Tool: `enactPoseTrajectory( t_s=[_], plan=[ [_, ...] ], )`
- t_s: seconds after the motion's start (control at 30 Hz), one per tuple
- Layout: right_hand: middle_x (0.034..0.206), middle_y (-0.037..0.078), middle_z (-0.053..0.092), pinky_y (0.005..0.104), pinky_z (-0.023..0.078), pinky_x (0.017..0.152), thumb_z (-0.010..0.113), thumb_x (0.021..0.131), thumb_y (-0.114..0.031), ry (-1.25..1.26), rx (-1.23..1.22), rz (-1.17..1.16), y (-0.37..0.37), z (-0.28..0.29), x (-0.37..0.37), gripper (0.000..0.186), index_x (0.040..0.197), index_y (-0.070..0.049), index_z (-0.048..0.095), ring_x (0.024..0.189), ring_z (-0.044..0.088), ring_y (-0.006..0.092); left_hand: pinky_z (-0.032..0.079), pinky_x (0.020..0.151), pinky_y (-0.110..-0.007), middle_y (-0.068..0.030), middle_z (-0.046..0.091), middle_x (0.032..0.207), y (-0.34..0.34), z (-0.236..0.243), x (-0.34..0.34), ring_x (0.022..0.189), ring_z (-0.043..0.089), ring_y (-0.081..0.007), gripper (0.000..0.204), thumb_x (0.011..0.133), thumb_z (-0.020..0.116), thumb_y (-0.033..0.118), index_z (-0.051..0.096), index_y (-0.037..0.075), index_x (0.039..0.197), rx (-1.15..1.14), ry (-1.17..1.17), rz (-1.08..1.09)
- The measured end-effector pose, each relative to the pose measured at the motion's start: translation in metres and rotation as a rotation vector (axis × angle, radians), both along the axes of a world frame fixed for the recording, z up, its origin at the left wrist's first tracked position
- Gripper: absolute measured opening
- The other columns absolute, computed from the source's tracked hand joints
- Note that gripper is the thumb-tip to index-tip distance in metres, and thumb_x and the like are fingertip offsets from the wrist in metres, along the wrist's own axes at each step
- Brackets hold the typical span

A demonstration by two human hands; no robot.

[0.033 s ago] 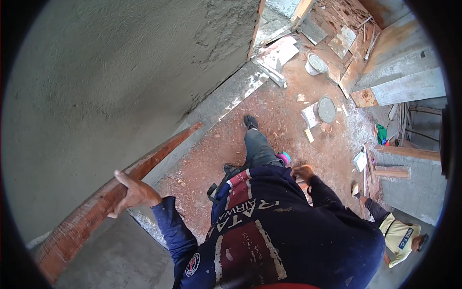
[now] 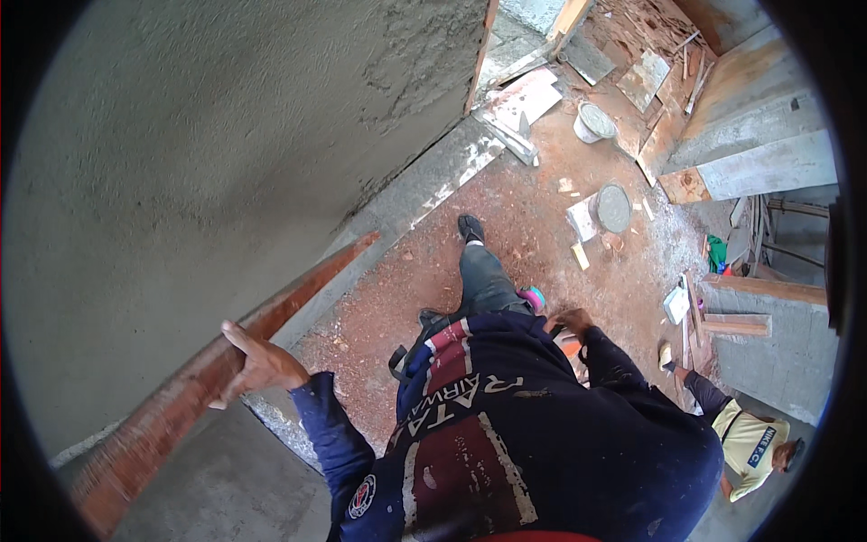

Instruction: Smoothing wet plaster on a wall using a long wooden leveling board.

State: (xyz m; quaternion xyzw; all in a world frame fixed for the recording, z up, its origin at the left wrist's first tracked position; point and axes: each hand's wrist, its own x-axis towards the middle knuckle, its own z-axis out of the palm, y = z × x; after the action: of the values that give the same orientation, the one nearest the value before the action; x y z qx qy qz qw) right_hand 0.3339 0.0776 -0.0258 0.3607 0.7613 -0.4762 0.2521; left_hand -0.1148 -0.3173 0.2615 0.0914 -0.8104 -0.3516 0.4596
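Observation:
A long reddish-brown wooden plank [image 2: 163,420] slants along the plastered wall [image 2: 208,163], its far tip close to the wall's foot. My left hand [image 2: 269,365] is wrapped round the plank's edge, thumb on the upper side. At my waist, my right hand [image 2: 573,321] is closed, its fingers bent in at the hem of my dark blue shirt [image 2: 578,434]. What those fingers hold, if anything, is hidden. An orange patch shows just below that hand. Beside it at my hip is a round pink and teal thing [image 2: 534,298].
Two buckets of grey mortar, a farther one [image 2: 594,122] and a nearer one [image 2: 613,208], stand on the reddish dirt floor [image 2: 406,271]. Boards [image 2: 643,79] and scraps lie around them. At the lower right, another person [image 2: 750,443] in a yellow shirt stands near a low grey wall [image 2: 777,352].
My left hand has shifted slightly to the right, and the near part of the plank has moved a little with it. My right hand stays at the waist.

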Motion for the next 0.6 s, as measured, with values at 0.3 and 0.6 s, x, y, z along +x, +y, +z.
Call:
enactPoseTrajectory(
  t_s=[0.3, 0.6],
  plan=[
    [0.075, 0.009, 0.058, 0.0329, 0.048, 0.049, 0.051, 0.08, -0.022, -0.083, -0.208, -0.544, 0.133, 0.031, -0.225, 0.022, 0.091, -0.003, 0.052, 0.061, 0.059, 0.0191, 0.046, 0.08, -0.034, -0.0177, 0.042, 0.118, 0.023, 0.006, -0.009, 0.094, 0.051, -0.0224, 0.101, 0.067, 0.072, 0.005, -0.001, 0.01, 0.135, 0.381, 0.255, 0.169],
    [0.096, 0.016, 0.056, 0.0408, 0.047, 0.069, 0.049, 0.084, -0.037, -0.024, -0.719, -0.008, 0.023, 0.062, -0.427, 0.045, 0.114, -0.005, 0.046, 0.084, 0.057, 0.0295, 0.044, 0.084, -0.042, -0.0206, 0.054, 0.1, 0.143, 0.186, 0.026, 0.097, 0.051, -0.0343, 0.045, 0.073, 0.056, 0.009, 0.04, -0.005, 0.113, 0.329, 0.178, -0.07]
  ],
)
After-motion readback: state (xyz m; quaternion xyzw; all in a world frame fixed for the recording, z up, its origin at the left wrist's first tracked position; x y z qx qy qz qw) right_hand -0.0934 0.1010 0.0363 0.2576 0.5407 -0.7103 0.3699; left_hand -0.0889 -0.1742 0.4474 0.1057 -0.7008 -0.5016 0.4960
